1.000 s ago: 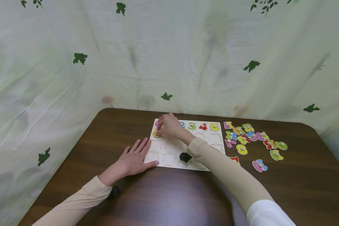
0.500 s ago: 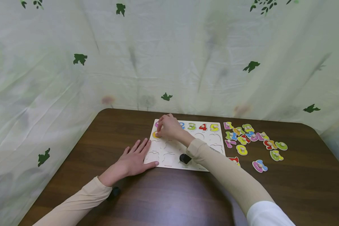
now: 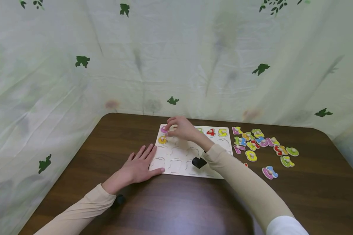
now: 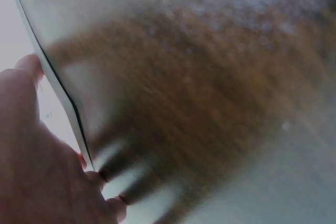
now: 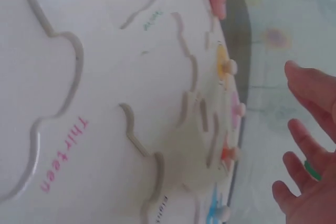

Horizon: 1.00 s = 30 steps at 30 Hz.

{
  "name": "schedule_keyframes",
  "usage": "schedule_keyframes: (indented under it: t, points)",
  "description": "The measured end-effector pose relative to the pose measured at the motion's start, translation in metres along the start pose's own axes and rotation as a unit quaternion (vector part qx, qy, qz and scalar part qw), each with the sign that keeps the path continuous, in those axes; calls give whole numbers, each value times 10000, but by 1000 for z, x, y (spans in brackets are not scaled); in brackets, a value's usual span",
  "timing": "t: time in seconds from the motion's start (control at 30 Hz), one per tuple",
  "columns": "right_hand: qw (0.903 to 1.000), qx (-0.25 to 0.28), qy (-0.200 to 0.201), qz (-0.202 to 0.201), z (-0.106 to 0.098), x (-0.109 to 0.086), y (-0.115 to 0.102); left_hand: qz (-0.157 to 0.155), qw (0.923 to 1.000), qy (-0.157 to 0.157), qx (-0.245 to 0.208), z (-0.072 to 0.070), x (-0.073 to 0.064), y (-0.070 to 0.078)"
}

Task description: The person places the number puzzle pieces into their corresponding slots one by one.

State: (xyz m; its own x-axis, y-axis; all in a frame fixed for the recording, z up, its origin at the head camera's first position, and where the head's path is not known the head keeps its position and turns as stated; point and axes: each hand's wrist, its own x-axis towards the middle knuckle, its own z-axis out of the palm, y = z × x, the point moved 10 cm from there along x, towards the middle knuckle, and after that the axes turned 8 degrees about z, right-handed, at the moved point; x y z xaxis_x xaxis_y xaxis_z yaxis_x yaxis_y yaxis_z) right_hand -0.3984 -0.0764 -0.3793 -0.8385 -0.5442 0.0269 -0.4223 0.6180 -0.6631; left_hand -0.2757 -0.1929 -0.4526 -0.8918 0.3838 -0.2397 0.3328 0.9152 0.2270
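A white number puzzle board with shaped recesses lies on the dark wooden table. My left hand rests at the board's lower left, fingers spread and straight, its thumb on the front edge; the left wrist view shows this hand along the edge. Over the board's upper left is my right hand. In the right wrist view, this hand holds nothing, its thumb and fingers apart. Just left of it, a yellow-orange knobbed piece sits at the start of the second row, below a purple piece.
Several loose number pieces are scattered on the table right of the board. A red 4 and a yellow 5 sit in the top row. Behind the table hangs a leaf-patterned curtain.
My right hand has let go of the yellow-orange piece and moved slightly up and right, its fingers parting. The piece stays on the board. My left hand has not moved.
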Motion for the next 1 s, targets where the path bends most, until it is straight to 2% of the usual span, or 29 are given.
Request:
schedule_keyframes:
  t: [0.13,0.33,0.47,0.57,0.77,1.0]
  points:
    - [9996,263,105,-95,-14,-10,-2,-11,10000,26,-18,2,1,-3]
    - [9986,315,351,-238,-36,-28,-4,-15,9998,93,-150,-4,-4,1]
    - [9976,419,499,-252,-50,-44,-3,-33,9998,135,-105,-2,-4,-1]
    - [9973,509,487,-191,-59,-58,3,-51,9999,135,-52,-1,-3,-2]
    - [9974,618,379,-49,-82,-90,19,71,9997,177,-136,-9,-6,8]
    - [9977,353,552,194,-116,-129,48,46,9999,128,-94,-11,-5,11]
